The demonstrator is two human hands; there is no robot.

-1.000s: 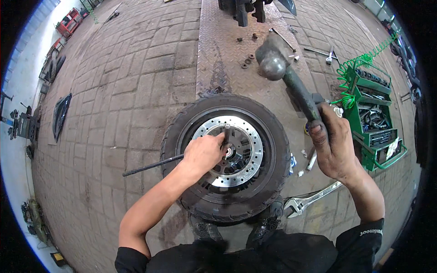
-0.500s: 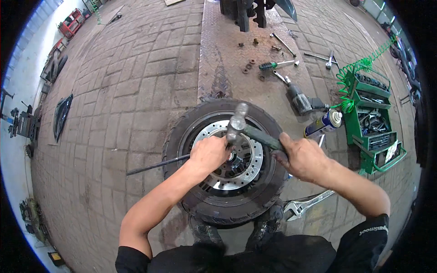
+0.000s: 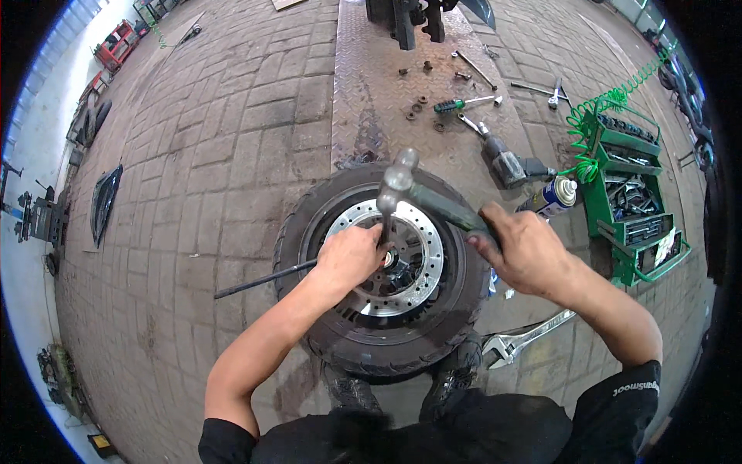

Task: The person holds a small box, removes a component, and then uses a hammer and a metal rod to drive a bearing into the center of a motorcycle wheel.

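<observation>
A motorcycle wheel [image 3: 456, 317] with a black tyre and a silver brake disc [image 3: 421, 290] lies flat on the brick floor in front of me. My left hand [image 3: 349, 255] is closed around a thin upright metal punch [image 3: 386, 226] standing at the wheel's hub. My right hand [image 3: 525, 249] grips the green handle of a hammer [image 3: 421, 199]. The hammer's steel head sits right over the top of the punch. A long thin black rod [image 3: 259, 282] sticks out from under my left hand toward the left.
An adjustable wrench [image 3: 525, 339] lies on the floor at the wheel's right. Beyond it are a spray can [image 3: 550, 197], a power tool [image 3: 506, 164], a green tool tray [image 3: 634, 193] with a coiled green hose, and loose nuts and screwdrivers on a steel tread plate [image 3: 371, 93].
My right hand swung the hammer down from high on the right to the top of the punch at the hub. My left hand stayed at the hub.
</observation>
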